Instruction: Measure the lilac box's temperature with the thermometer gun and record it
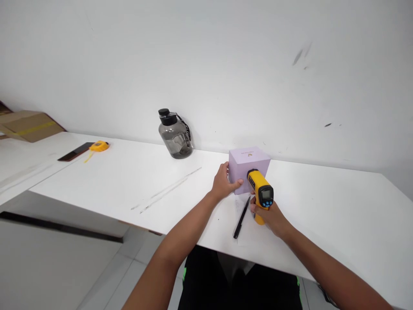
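My left hand (225,183) grips the left side of a pale purple box (240,170), its thumb across the front face. The box stands on the white table near the wall, with a small gold mark on top. In my right hand (269,215) is a yellow and black infrared thermometer (262,189), held by its handle. Its nose points at the box's front face, close to it; whether they touch I cannot tell. Its small screen faces me, with blue buttons below. A black pen (241,218) lies on the table between my forearms.
A grey see-through water jug (176,137) with a black lid stands by the wall. Further left, a yellow tape measure (99,146) lies beside a dark flat object (76,151). A cardboard box (30,125) sits at the far left. The white table's (338,215) front edge is near my lap.
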Motion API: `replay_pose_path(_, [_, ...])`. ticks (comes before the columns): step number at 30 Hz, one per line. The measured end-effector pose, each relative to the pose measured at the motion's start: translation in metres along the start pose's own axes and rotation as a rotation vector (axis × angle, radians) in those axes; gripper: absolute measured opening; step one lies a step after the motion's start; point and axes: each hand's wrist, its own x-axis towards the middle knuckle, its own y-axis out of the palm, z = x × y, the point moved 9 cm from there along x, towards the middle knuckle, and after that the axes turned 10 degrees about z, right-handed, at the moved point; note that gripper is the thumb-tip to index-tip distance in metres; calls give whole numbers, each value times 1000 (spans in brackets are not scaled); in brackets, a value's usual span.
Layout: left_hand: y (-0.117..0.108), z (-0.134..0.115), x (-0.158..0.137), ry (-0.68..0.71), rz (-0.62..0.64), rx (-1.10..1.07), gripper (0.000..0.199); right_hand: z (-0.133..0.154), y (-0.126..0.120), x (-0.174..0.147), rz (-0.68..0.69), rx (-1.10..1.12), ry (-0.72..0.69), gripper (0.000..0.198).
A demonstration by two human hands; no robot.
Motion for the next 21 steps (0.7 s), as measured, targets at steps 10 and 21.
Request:
replay_pose_path(10, [0,3,1,3,-25,10,87,3,1,-1,0,-58,23,51])
replay_pose_path(21, [-13,12,1,-74,-228,34,91,19,-6,-14,-239,-294,-157,47])
